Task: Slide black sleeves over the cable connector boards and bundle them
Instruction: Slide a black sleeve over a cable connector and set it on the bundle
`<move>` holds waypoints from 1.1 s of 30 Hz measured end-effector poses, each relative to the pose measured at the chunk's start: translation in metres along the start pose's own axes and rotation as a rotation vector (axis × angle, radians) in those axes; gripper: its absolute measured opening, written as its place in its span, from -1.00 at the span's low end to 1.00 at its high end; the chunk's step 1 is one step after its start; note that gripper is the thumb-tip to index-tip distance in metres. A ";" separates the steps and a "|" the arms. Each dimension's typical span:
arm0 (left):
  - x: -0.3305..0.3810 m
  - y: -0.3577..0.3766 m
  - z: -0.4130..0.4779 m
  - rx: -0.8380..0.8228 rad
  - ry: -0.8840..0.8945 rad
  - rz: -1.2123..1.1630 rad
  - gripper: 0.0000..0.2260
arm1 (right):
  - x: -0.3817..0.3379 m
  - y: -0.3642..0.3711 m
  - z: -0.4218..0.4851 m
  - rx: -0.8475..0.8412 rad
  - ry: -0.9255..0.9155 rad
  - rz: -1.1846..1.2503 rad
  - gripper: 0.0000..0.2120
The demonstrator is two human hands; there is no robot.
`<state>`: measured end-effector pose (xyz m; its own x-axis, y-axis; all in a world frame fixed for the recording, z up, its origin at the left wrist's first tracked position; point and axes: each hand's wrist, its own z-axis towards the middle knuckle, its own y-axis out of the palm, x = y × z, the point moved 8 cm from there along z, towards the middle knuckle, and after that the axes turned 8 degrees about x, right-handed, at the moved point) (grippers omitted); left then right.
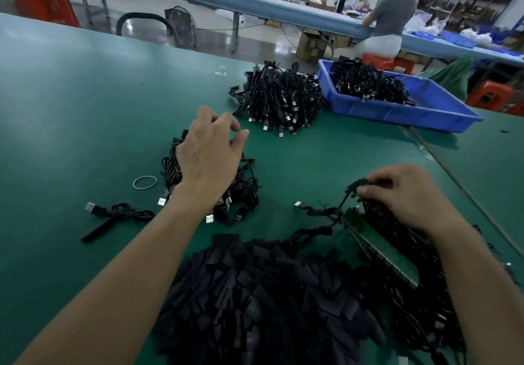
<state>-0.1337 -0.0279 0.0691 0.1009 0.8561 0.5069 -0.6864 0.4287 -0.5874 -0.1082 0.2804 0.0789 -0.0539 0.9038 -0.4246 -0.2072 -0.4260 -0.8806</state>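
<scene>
Black sleeves [255,293] lie heaped short of the fingers. Right hand [408,194] pinches a cable [344,200], green connector boards [380,248] just under its fingers; left hand [209,160] hovers over a cable pile [246,191], fingers loose, empty. Next, likely: pick a sleeve.

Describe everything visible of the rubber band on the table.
The rubber band is a thin, pale, roughly oval loop, unstretched, lying flat on the green table. It sits just left of the cable pile under the left hand, apart from it. Only the table touches it.
</scene>
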 end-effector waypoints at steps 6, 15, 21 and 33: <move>0.025 0.019 -0.018 -0.126 0.098 -0.103 -0.85 | 0.004 -0.079 0.018 0.571 0.051 0.183 -0.68; 0.043 0.024 -0.030 -0.172 0.042 -0.608 -0.70 | -0.089 -0.044 0.024 0.312 -0.313 0.191 -0.85; 0.046 0.037 -0.047 -0.353 0.028 -0.749 -0.88 | -0.092 0.037 0.017 -0.045 -0.293 0.353 -0.92; 0.029 0.036 -0.043 -0.530 -0.104 -0.884 -0.89 | -0.087 0.062 0.015 -0.224 -0.293 0.571 -0.97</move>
<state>-0.1247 0.0245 0.0356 0.3347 0.1555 0.9294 0.0104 0.9856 -0.1686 -0.1314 0.1758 0.0644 -0.3639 0.4950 -0.7891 0.1381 -0.8091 -0.5712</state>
